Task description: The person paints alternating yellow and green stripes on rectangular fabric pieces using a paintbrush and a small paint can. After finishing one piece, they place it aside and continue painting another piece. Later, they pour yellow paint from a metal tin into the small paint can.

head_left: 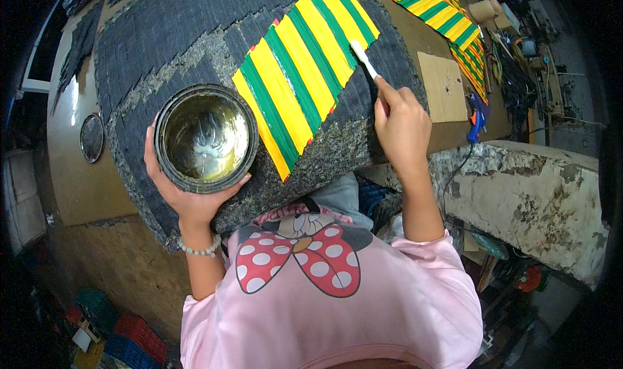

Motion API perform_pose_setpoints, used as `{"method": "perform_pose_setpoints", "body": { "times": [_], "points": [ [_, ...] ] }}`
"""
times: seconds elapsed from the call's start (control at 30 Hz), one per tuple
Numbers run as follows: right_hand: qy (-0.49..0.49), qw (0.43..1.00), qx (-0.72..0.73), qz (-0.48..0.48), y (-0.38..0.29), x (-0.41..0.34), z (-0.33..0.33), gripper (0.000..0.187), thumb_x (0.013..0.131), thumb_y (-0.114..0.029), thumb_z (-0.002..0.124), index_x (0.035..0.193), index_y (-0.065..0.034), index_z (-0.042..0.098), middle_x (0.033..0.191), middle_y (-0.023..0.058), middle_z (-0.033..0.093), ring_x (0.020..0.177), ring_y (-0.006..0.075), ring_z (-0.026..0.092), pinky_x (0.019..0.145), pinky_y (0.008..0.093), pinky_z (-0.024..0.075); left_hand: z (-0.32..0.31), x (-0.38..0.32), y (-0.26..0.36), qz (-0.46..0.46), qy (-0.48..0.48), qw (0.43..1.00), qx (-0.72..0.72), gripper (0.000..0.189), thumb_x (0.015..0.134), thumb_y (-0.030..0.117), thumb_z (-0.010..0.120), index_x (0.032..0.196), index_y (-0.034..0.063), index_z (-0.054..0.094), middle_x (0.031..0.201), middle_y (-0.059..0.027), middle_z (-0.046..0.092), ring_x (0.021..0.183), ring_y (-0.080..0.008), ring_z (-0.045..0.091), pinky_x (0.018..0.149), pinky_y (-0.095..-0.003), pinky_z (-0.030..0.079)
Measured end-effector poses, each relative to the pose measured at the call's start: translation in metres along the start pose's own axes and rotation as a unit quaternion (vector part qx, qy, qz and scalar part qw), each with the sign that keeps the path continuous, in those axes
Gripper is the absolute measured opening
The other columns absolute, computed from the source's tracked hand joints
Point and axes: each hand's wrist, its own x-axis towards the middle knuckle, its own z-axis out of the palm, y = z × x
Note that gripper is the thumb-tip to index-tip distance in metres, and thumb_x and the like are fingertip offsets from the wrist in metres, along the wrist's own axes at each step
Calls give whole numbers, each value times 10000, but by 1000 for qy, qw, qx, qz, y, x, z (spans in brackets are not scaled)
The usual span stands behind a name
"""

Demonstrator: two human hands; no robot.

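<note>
My left hand grips a round metal can from its near side, thumb on the right of the rim. Clear, shiny glue-like residue coats the can's inside and bottom. In my right hand is a white toothbrush-like brush, its head over the right edge of a striped piece. That piece is made of slanted green and yellow strips with bits of red at the edges. A wet gloss shows on some green strips. Beneath it lies a dark, rough mat with black strips across its far part.
A round lid lies at the left on the brown table. More striped pieces, a cardboard sheet and a blue glue gun with a cord are to the right. A worn, stained slab stands near my right arm.
</note>
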Motion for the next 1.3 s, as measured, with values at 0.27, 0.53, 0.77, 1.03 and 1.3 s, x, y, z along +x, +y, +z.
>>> {"method": "perform_pose_setpoints", "body": {
  "times": [0.27, 0.53, 0.77, 1.03, 1.3],
  "points": [
    [-18, 1000, -2, 2, -17, 60, 19, 262, 848, -169, 626, 1095, -160, 713, 802, 131, 634, 734, 338, 646, 651, 450, 521, -3, 1, 2, -12, -16, 1000, 20, 1327, 443, 336, 976, 1463, 9, 193, 1471, -206, 333, 1308, -321, 424, 1127, -435, 336],
    [-10, 999, -5, -40, -38, 148, 53, 271, 849, -197, 579, 1068, -149, 731, 880, 182, 696, 805, 348, 683, 740, 449, 551, -3, 0, 0, -34, -2, 999, -5, 1336, 440, 348, 977, 1467, 21, 187, 1473, -208, 328, 1316, -322, 414, 1134, -440, 328],
    [-43, 998, 22, -37, -21, 128, 36, 226, 830, -139, 541, 946, -74, 723, 839, 222, 687, 793, 377, 685, 731, 476, 546, -3, 0, 2, -15, 7, 1000, 19, 1310, 446, 327, 977, 1460, 18, 208, 1462, -200, 347, 1312, -314, 418, 1133, -430, 323],
    [-100, 995, 15, -24, 5, 42, -17, 229, 836, -161, 600, 1027, -101, 710, 838, 191, 679, 785, 363, 664, 724, 464, 527, -2, 1, 2, 6, 8, 1000, 27, 1288, 443, 293, 981, 1453, 3, 236, 1420, -170, 390, 1279, -292, 448, 1107, -402, 349],
    [-108, 994, 22, -7, 20, 3, -53, 251, 832, -142, 628, 1069, -121, 709, 830, 169, 662, 756, 346, 651, 679, 458, 512, -1, -1, -1, 18, 24, 999, 22, 1254, 450, 288, 978, 1442, -3, 270, 1397, -164, 400, 1264, -291, 458, 1099, -396, 359]
  ]
}}
